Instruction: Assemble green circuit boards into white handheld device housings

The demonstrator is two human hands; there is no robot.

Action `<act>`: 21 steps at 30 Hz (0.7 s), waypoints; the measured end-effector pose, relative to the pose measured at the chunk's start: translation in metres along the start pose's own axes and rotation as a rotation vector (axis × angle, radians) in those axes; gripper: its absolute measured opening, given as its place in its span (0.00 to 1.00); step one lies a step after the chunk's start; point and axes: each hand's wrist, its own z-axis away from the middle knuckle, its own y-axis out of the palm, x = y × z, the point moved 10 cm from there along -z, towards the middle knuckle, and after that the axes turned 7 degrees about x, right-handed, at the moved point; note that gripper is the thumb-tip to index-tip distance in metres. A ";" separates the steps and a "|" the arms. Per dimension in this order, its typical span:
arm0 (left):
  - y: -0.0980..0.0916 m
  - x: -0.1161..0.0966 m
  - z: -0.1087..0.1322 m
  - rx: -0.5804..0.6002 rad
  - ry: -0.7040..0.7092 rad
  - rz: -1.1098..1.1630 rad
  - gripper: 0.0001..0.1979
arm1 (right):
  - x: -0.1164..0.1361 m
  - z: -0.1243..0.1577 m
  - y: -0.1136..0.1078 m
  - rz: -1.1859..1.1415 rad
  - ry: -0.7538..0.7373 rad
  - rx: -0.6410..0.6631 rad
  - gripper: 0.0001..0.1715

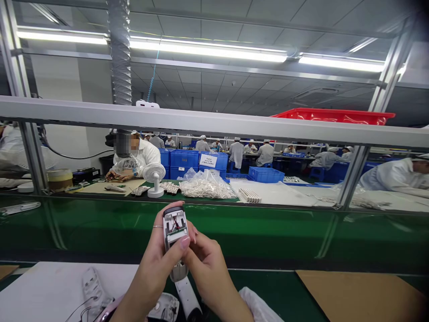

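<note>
The left hand [154, 264] curls its fingers [176, 206] around a white plastic device housing [174, 228], held upright in the air over the near edge of the green conveyor belt [234, 237]. The housing lies open, and red and dark wires [174, 226] show inside, too small to trace. The right hand [211, 273] closes its fingertips [193, 235] against the housing's right side. Both hands hide much of the housing's lower half, leaving only a grey end [179, 271] showing below them.

On the near desk, a white sheet [60, 286] lies to the left, under a perforated white plastic panel [94, 290]. Below the hands sit a white tubular part [187, 297] and a white shell [164, 308], both partly hidden. A pink piece [107, 311] is cut off by the frame's bottom edge. To the right lie a white plastic bag [258, 306] and a brown cardboard sheet [360, 297].

Beyond the belt, a bag of small white parts [206, 185] sits near a small white fan [154, 172], with a co-worker [137, 154] in white working at the far left and blue crates [184, 163] behind.
</note>
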 end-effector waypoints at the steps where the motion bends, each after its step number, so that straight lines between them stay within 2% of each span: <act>1: 0.001 -0.001 0.001 0.009 0.009 -0.006 0.26 | 0.002 0.001 0.001 0.025 -0.002 0.007 0.12; 4: 0.002 -0.001 0.003 0.037 0.015 -0.029 0.31 | 0.010 0.002 0.002 0.151 -0.005 0.038 0.14; 7: 0.000 -0.001 0.006 0.022 -0.002 -0.102 0.34 | 0.025 0.002 -0.005 0.426 -0.060 0.031 0.15; 10: -0.003 -0.008 0.011 -0.028 0.008 -0.263 0.32 | 0.046 0.005 -0.015 0.652 -0.162 0.027 0.12; 12: -0.002 -0.015 0.017 -0.056 0.039 -0.433 0.32 | 0.061 0.010 -0.022 0.663 -0.240 0.031 0.13; 16: 0.005 -0.032 0.028 -0.065 0.213 -0.901 0.31 | 0.101 0.031 -0.028 0.707 -0.458 -0.065 0.18; 21: 0.024 -0.039 0.039 0.046 0.562 -1.341 0.33 | 0.129 0.055 0.007 1.092 -0.692 -0.057 0.14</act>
